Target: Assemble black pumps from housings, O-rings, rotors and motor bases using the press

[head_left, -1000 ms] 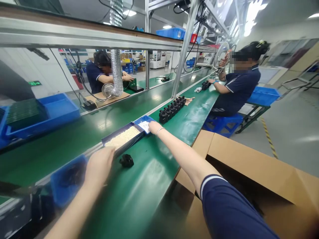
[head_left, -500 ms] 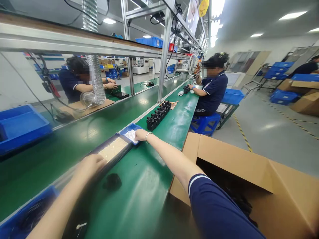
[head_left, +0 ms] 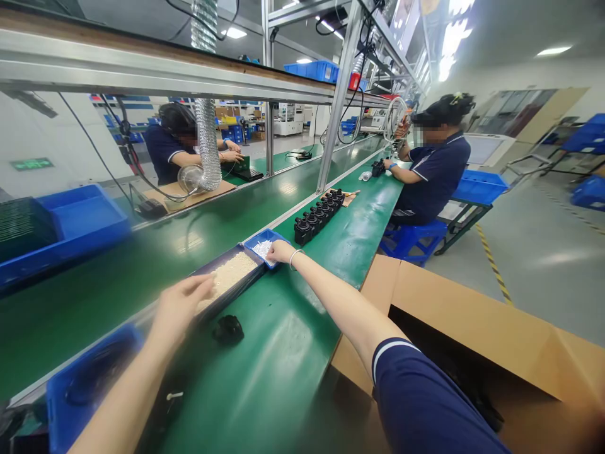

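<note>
My right hand (head_left: 282, 251) reaches into a small blue bin (head_left: 270, 234) holding small white parts (head_left: 262, 248). Its fingers are closed together at the parts, and whatever lies between them is hidden. Over the near end of a long dark tray (head_left: 231, 295) of small cream-coloured parts (head_left: 234, 272) is my left hand (head_left: 182, 304). Thumb and fingertips are pinched there; I cannot make out what they hold. A black moulded part (head_left: 229, 329) lies on the green bench (head_left: 274, 353) beside the tray. Nearer me is a small white pin-like piece (head_left: 174, 396).
Several black units (head_left: 319, 214) stand in a row beyond the bins. An open cardboard box (head_left: 454, 293) adjoins the bench at right. Blue bins (head_left: 85, 384) (head_left: 94, 217) sit at left. Two co-workers sit farther off, one (head_left: 439, 157) along this bench.
The view has turned left, so the scene sits farther right. My left hand has risen slightly from the cream-coloured parts. My right hand remains at the small blue bin.
</note>
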A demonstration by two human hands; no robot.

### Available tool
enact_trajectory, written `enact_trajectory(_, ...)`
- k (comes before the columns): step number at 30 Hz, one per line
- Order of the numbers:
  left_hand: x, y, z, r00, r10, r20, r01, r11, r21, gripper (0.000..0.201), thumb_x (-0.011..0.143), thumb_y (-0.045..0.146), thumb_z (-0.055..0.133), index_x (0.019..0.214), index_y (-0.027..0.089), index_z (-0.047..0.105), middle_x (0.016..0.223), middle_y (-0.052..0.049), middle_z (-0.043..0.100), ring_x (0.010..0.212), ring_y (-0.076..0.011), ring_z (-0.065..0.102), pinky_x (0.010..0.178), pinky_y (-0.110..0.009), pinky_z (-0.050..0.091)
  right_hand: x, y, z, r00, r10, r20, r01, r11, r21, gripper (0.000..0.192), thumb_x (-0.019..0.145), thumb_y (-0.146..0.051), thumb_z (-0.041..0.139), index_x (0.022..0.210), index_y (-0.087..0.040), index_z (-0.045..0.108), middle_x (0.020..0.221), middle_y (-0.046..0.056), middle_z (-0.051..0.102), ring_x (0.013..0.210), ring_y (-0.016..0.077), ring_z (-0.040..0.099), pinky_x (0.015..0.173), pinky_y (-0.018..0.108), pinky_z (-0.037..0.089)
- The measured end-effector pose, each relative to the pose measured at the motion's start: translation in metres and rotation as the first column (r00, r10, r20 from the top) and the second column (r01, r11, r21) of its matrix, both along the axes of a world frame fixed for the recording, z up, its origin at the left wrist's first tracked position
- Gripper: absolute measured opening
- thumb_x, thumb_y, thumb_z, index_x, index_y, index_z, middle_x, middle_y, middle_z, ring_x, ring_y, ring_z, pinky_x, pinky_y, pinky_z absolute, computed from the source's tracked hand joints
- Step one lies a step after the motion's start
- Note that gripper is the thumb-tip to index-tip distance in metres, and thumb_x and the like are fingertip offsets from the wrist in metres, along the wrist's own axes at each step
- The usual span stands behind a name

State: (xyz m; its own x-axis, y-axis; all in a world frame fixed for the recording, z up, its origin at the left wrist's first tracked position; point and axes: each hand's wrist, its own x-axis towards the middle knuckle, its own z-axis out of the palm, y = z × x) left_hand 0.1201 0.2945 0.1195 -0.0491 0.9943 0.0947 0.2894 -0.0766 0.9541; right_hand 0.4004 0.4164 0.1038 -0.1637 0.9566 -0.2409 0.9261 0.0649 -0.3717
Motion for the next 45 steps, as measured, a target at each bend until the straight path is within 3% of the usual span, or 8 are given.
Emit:
enact_trajectory(6,0.031,-0.071,0.007,0.915,-0.042,0.401,0.168,0.944,-0.285,0.052,0.064,0.042,0.088,0.104,0.012,0.076,0.085,-0.008,0.075,0.075,-0.0166,0.069,0.080,-0.030,0.059,0.000,-0.002,-0.001,0.954,-0.121,-0.273,0.133,0.991,0.026,0.033,0.095,-0.038,0.062,0.118,-0.014,0.061,0.118,0.007,0.063,0.102,0.0216,0.064,0.087,0.039,0.057)
enact_trajectory(12,0.045,-0.107,0.001,0.781,0.122,0.612,0.240,0.847,-0.475,0.036,0.065,0.025,0.090,0.094,0.009,0.076,0.078,-0.007,0.071,0.068,-0.0119,0.067,0.069,-0.020,0.060,0.002,-0.028,0.018,0.735,-0.146,-0.663,0.215,0.976,0.024,0.028,0.100,-0.037,0.051,0.115,-0.013,0.056,0.093,0.004,0.066,0.069,0.0100,0.064,0.063,0.025,0.057)
enact_trajectory(15,0.044,-0.113,0.000,0.673,0.222,0.706,0.251,0.829,-0.500,0.015,0.077,0.011,0.078,0.091,0.010,0.074,0.076,-0.004,0.068,0.065,-0.0088,0.066,0.069,-0.019,0.061,-0.009,-0.066,0.028,0.595,-0.075,-0.801,0.142,0.990,0.014,0.023,0.098,-0.037,0.054,0.107,-0.016,0.051,0.081,0.000,0.065,0.058,0.0067,0.062,0.060,0.022,0.055)
enact_trajectory(20,0.041,-0.116,-0.002,0.527,0.334,0.781,0.281,0.799,-0.532,0.019,0.088,-0.001,0.059,0.097,0.008,0.072,0.078,-0.006,0.070,0.070,-0.0092,0.070,0.073,-0.019,0.063,-0.031,-0.158,0.037,0.422,0.000,-0.907,-0.116,0.992,-0.053,0.037,0.079,-0.046,0.075,0.093,-0.016,0.058,0.078,0.002,0.070,0.060,0.0127,0.068,0.061,0.027,0.057)
enact_trajectory(24,0.041,-0.120,-0.006,0.449,0.342,0.826,0.338,0.790,-0.511,0.018,0.094,0.004,0.054,0.089,0.008,0.071,0.074,-0.004,0.067,0.063,-0.0075,0.067,0.067,-0.018,0.063,-0.043,-0.212,0.036,0.373,-0.027,-0.928,-0.233,0.965,-0.122,0.034,0.085,-0.047,0.069,0.095,-0.016,0.061,0.061,-0.004,0.064,0.043,0.0093,0.059,0.047,0.021,0.048)
enact_trajectory(27,0.041,-0.124,-0.007,0.439,0.327,0.837,0.352,0.794,-0.495,0.015,0.092,0.005,0.057,0.086,0.010,0.070,0.073,-0.002,0.066,0.061,-0.0056,0.066,0.066,-0.016,0.062,-0.049,-0.229,0.034,0.382,-0.053,-0.923,-0.230,0.962,-0.150,0.033,0.087,-0.048,0.066,0.094,-0.016,0.062,0.053,-0.006,0.060,0.037,0.0072,0.053,0.041,0.018,0.041)
enact_trajectory(38,0.040,-0.133,-0.013,0.464,0.272,0.843,0.363,0.810,-0.461,0.006,0.083,0.006,0.071,0.080,0.011,0.071,0.076,-0.002,0.070,0.066,-0.0078,0.067,0.065,-0.016,0.060,-0.065,-0.248,0.017,0.285,-0.177,-0.942,-0.240,0.938,-0.249,0.040,0.085,-0.055,0.066,0.087,-0.016,0.059,0.057,-0.002,0.066,0.040,0.0106,0.059,0.042,0.020,0.046)
enact_trajectory(45,0.041,-0.135,-0.019,0.431,0.280,0.858,0.342,0.829,-0.443,0.019,0.077,0.003,0.075,0.090,0.017,0.070,0.084,-0.001,0.072,0.070,-0.0083,0.068,0.068,-0.018,0.058,-0.074,-0.254,0.012,0.159,-0.256,-0.953,-0.241,0.926,-0.289,0.044,0.081,-0.058,0.069,0.086,-0.016,0.056,0.056,-0.001,0.066,0.038,0.0114,0.059,0.039,0.019,0.043)
